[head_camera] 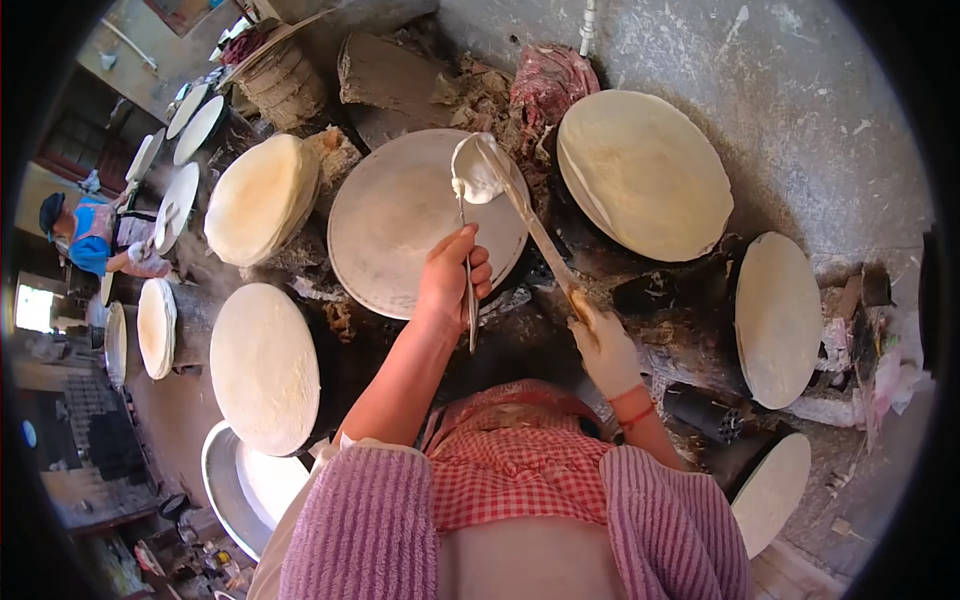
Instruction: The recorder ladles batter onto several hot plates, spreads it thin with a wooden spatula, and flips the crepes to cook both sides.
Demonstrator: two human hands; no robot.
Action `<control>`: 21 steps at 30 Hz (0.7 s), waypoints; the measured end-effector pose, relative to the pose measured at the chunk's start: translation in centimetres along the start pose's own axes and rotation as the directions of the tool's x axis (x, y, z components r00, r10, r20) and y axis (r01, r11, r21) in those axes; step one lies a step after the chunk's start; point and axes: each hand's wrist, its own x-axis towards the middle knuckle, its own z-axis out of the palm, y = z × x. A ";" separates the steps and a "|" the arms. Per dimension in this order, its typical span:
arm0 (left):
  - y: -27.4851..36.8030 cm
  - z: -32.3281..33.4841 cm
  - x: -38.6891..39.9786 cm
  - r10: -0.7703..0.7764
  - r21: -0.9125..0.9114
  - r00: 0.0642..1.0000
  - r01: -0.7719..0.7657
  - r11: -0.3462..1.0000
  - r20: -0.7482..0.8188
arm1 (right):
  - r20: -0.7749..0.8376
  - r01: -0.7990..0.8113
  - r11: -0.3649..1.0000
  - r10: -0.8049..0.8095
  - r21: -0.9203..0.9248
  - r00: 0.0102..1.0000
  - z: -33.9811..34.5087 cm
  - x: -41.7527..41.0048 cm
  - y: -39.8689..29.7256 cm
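My left hand [454, 274] grips a thin metal utensil [472, 300], its far end touching the batter-coated head of another tool. In my right hand [609, 352] is the long wooden handle [541, 236] of that tool, which looks like a ladle. Thick white batter [480, 174] covers the ladle's head, hiding its exact shape. Both tools reach over a round griddle [394, 214], whose pale surface shows faint dark marks. A small lump of batter clings where the metal utensil meets the ladle.
Round griddles bearing pale flatbreads surround me, including one at right [645, 176] and one at left [264, 367]. A flatbread stack [262, 199] sits left of the middle griddle. A metal basin [232, 487] stands lower left. Another person [94, 232] works at far left. A concrete wall [750, 90] rises behind.
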 end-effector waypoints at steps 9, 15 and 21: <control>0.8 -4.3 7.7 0.354 0.229 0.908 -0.304 0.925 -0.225 | 0.182 -0.043 0.999 0.037 0.031 0.983 5.9 6.8 0.5; 1.5 -9.3 -0.1 0.443 0.049 0.828 -0.456 0.889 -0.343 | 0.223 -0.157 0.950 0.096 0.270 0.970 4.6 12.2 -5.5; 2.6 -14.7 -11.0 0.369 0.300 0.893 -0.289 0.909 -0.258 | 0.306 -0.469 0.846 0.390 0.252 0.868 7.7 8.7 -9.4</control>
